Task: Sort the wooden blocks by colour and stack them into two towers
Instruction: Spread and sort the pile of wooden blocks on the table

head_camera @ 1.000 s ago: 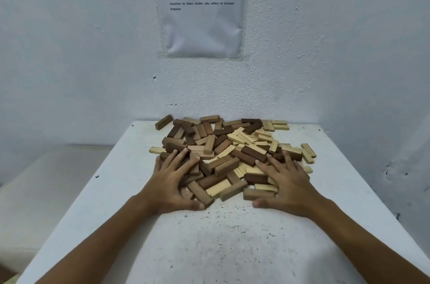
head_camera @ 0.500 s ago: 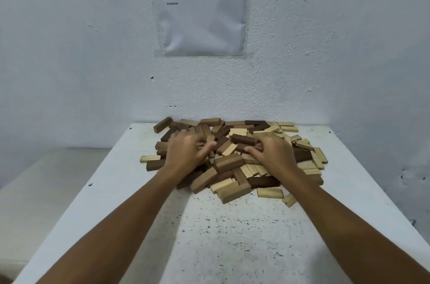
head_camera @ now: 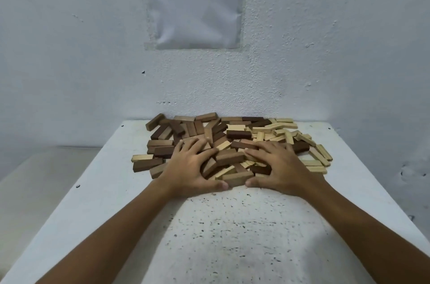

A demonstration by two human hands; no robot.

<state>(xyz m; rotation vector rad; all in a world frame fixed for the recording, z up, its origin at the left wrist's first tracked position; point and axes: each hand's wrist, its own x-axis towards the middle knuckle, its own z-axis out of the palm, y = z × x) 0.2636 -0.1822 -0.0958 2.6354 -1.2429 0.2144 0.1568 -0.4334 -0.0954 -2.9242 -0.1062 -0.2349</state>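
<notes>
A loose heap of wooden blocks [head_camera: 235, 142] lies at the far end of the white table [head_camera: 221, 225], brown and dark ones mostly to the left, pale ones [head_camera: 281, 132] mostly to the right. My left hand [head_camera: 190, 167] lies flat on the heap's near left part, fingers spread over brown blocks. My right hand [head_camera: 279, 167] lies flat on the near right part, fingers spread. Both thumbs touch the table at the heap's front edge, either side of a tan block [head_camera: 237, 178]. Neither hand grips a block.
The table stands against a white wall with a printed sheet [head_camera: 195, 2] taped above the heap. A low pale surface [head_camera: 39, 181] sits to the left of the table. The table's near half is speckled with dark marks.
Both hands went from curled on top of the heap to flat with spread fingers at its near edge. The blocks have shifted and spread out, pale ones further right.
</notes>
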